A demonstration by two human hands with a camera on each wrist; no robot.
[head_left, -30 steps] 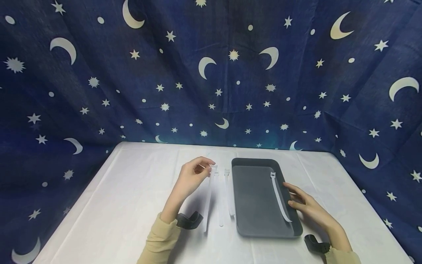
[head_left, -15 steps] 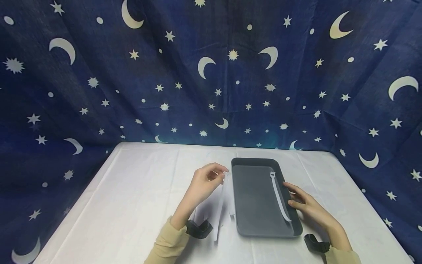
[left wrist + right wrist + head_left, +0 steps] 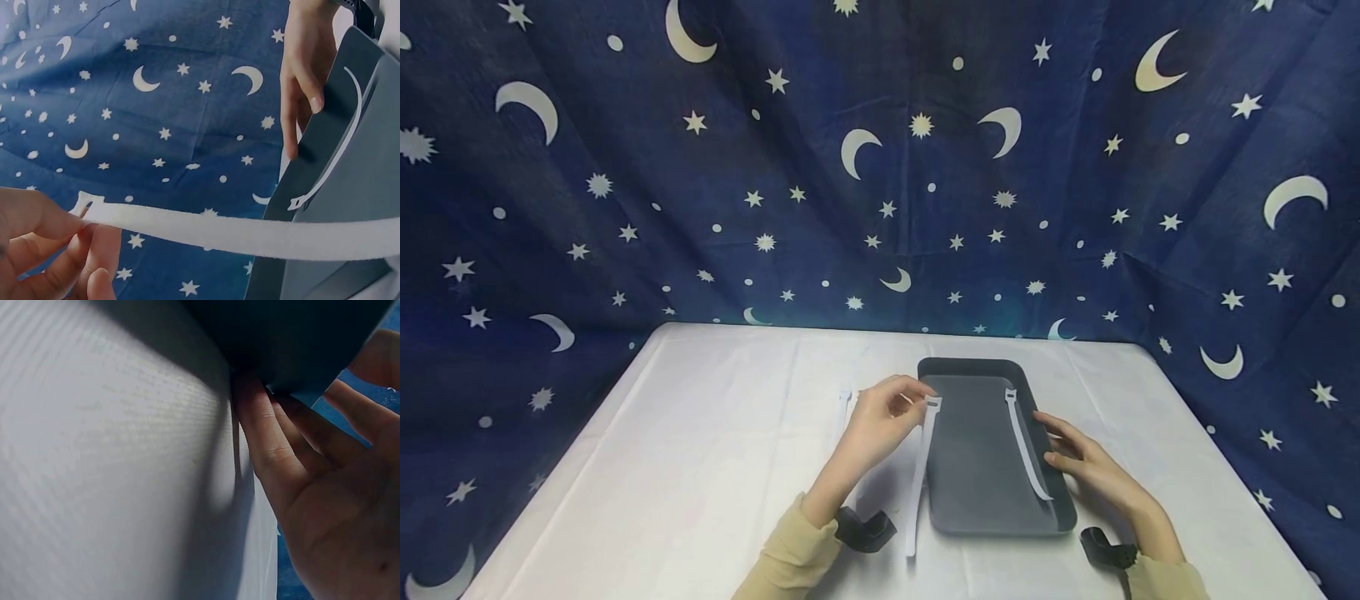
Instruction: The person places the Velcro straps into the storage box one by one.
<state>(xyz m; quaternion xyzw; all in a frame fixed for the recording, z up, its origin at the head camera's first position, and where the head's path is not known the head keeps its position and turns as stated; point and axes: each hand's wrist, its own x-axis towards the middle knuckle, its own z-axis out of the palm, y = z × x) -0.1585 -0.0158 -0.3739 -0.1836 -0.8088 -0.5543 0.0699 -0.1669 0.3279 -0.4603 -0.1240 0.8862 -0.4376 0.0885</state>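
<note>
My left hand (image 3: 883, 425) is at the tray's left edge, pinching a white hook-and-loop cable tie (image 3: 919, 492) by its slotted head. The strip hangs down toward the person, and in the left wrist view it runs across the frame from the fingertips. Inside the dark grey tray (image 3: 970, 508) lies another white cable tie (image 3: 1026, 454), along the right side. My right hand (image 3: 1093, 471) holds the tray's right rim, its thumb at the top edge and its fingers against the outside, partly hidden under the wall in the right wrist view.
More white cable ties (image 3: 844, 404) lie on the table left of the tray, mostly hidden behind the left hand and wrist. A white cloth (image 3: 700, 450) covers the table. Behind it hangs a dark blue curtain (image 3: 790, 167) with moons and stars.
My left hand has moved right with the cable tie, from the ties on the table to the tray's left edge. The right hand stays at the rim. The head view has shifted slightly.
</note>
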